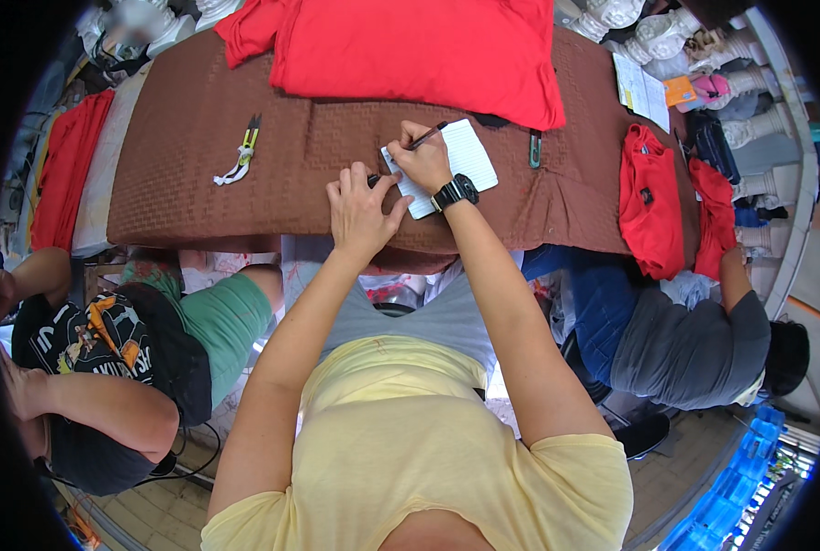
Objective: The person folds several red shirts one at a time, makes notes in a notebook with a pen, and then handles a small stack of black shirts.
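A small white lined notepad (469,156) lies tilted on the brown cloth in front of me. My right hand (424,165), with a black watch (456,192) on its wrist, is closed around a dark pen (428,136) over the notepad's left part. The palm side rests on the paper and hides part of the page and the pen's tip. Beside it, my left hand (364,209) lies with fingers spread, its thumb and index finger at the notepad's left edge. A small black object (373,180) shows between its fingers; its kind is unclear.
Red fabric (419,55) covers the table's far middle. Yellow-handled thread snips (246,151) lie left, a green cutter-like tool (535,149) right. Folded red shirts (650,197) and an open notebook (642,90) lie far right. People sit on both sides: one left (107,349), one right (685,354).
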Tool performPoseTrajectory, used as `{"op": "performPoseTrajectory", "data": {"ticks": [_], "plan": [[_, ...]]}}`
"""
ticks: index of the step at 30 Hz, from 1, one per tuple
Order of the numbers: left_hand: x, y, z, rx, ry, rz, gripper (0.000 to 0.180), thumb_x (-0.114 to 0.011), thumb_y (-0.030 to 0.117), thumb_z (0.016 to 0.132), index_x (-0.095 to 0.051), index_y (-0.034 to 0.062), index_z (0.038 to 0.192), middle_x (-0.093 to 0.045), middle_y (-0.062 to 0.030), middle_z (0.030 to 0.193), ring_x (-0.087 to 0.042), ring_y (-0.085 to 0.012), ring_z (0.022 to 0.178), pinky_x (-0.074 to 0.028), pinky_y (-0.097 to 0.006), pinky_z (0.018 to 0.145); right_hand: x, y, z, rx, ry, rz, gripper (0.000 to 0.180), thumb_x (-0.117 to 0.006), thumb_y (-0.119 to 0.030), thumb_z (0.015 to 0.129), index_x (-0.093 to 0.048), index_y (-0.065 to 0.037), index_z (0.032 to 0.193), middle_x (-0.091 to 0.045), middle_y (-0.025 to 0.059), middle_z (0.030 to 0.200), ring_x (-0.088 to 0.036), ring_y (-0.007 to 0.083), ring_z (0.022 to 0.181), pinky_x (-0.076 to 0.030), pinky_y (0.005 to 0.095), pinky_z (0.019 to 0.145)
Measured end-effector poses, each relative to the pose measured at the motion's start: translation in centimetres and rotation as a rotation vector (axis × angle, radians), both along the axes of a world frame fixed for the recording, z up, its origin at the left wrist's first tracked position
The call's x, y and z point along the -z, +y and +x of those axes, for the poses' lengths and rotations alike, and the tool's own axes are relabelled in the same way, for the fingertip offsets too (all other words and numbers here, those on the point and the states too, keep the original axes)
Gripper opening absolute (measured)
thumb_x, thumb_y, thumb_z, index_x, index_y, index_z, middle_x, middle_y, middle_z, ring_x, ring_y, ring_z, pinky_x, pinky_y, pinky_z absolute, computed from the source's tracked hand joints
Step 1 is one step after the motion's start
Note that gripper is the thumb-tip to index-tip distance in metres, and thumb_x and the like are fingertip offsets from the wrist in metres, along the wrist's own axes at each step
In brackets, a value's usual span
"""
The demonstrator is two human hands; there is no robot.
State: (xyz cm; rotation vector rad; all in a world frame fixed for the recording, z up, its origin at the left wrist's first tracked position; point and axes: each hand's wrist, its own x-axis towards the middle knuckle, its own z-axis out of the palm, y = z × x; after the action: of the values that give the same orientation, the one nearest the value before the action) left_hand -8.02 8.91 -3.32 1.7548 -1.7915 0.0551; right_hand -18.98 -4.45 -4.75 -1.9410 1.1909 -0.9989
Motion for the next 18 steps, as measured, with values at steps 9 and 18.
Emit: {"op": "performPoseTrajectory", "data": {"ticks": [9,18], "plan": [[-0.02,-0.03,0.1,0.005,0.002,0.019,0.042,-0.077,0.045,0.08,-0.074,0.0181,0.112,-0.053,-0.0108,0.106,-0.051,-0.0281,0.105,-0.036,-0.043,0.086,0.07,-0.15,-0.23,-0.019,0.032,0.032,0.028,-0.071,-0.023,0.073,-0.053,-0.003,0.068,-0.058,0.0138,0.061,-0.058,0.0348,0.06,-0.045,0.043,0.058],[-0.03,-0.05,0.19,0.016,-0.008,-0.011,0.04,-0.076,0.043,0.081,-0.074,0.0177,0.112,-0.052,-0.0109,0.104,-0.049,-0.0279,0.101,-0.035,-0.042,0.085,-0.17,-0.03,0.02,-0.007,0.038,0.014,0.027,-0.071,-0.022,0.073,-0.053,-0.003,0.068,-0.058,0.0139,0.06,-0.058,0.0355,0.06,-0.045,0.0434,0.058]]}}
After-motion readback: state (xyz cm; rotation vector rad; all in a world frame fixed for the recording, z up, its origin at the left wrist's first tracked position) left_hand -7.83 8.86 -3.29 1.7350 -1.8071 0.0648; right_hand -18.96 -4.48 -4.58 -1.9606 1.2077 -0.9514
